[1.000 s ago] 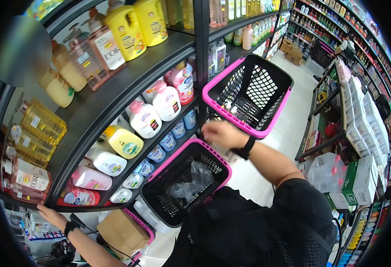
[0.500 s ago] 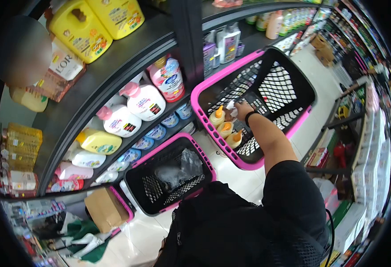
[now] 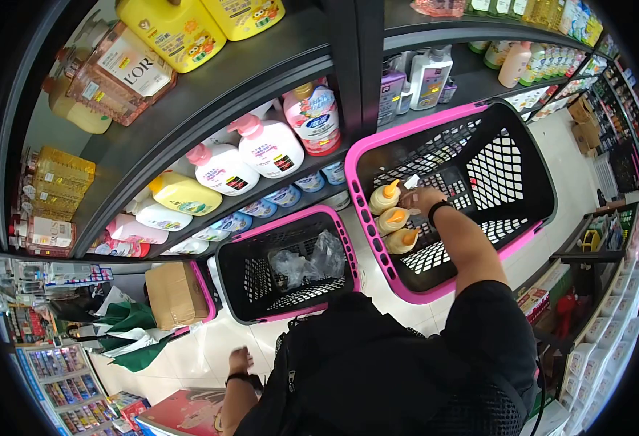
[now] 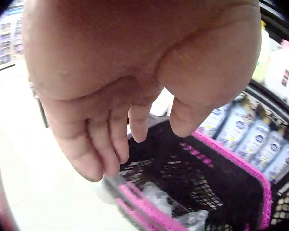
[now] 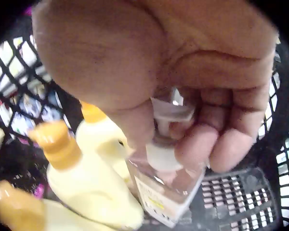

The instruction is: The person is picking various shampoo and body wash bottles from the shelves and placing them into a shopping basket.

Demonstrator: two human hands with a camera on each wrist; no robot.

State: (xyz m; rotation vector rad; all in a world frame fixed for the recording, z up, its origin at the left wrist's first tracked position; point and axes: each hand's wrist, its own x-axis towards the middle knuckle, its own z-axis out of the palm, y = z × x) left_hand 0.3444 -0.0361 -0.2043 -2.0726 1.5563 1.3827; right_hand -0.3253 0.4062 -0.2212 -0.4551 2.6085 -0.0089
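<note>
In the larger pink-rimmed black basket (image 3: 366,211), my right hand (image 3: 422,200) reaches down beside several yellow bottles with orange pumps (image 3: 392,220). Seen from the right wrist, the fingers of that hand (image 5: 183,96) curl round the white pump neck of a clear pinkish bottle (image 5: 166,185), which stands next to the duck-shaped yellow bottles (image 5: 89,185). My left hand (image 3: 240,360) hangs over the floor, empty, below the smaller basket (image 3: 348,254). In the left wrist view the fingers of this hand (image 4: 135,86) hang loosely, holding nothing.
Crumpled clear plastic (image 3: 308,261) lies in the smaller basket. Shelves with pump bottles (image 3: 271,149) and yellow jugs (image 3: 181,36) run along the left and top. A cardboard box (image 3: 176,294) is at lower left, and a red printed box (image 3: 188,412) stands near my left arm.
My right hand has gone from above the baskets' rims down into the larger basket and grips a bottle there. My left hand has come away from the shelf's lower left end.
</note>
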